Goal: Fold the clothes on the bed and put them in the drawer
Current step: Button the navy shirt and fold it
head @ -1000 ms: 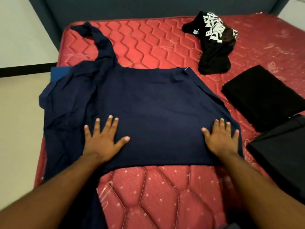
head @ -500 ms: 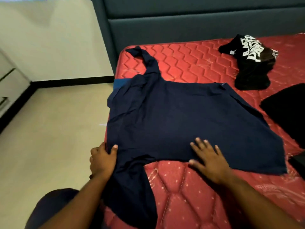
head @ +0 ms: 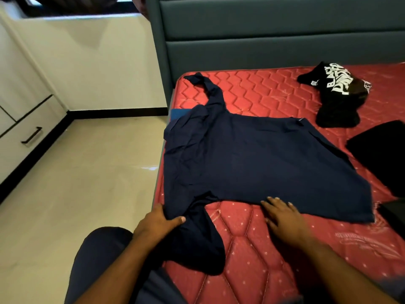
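Navy shirt (head: 252,163): spread flat across the near left part of the red mattress (head: 274,249), one sleeve reaching toward the headboard (head: 274,44), the other sleeve bunched at the near left edge of the bed.
Left hand (head: 160,222): at the mattress edge, fingers closed on the bunched near sleeve, thumb on top of the cloth.
Right hand (head: 282,218): palm down on the mattress, fingers spread wide, fingertips touching the shirt's near hem; it holds nothing.
Black printed garment (head: 337,95): crumpled near the headboard, well apart from the navy shirt.
Folded black clothes (head: 381,154): lying at the right edge of view, just beside the shirt.
Drawer (head: 28,137): in the cabinet at far left, across the floor, closed, with a dark handle.
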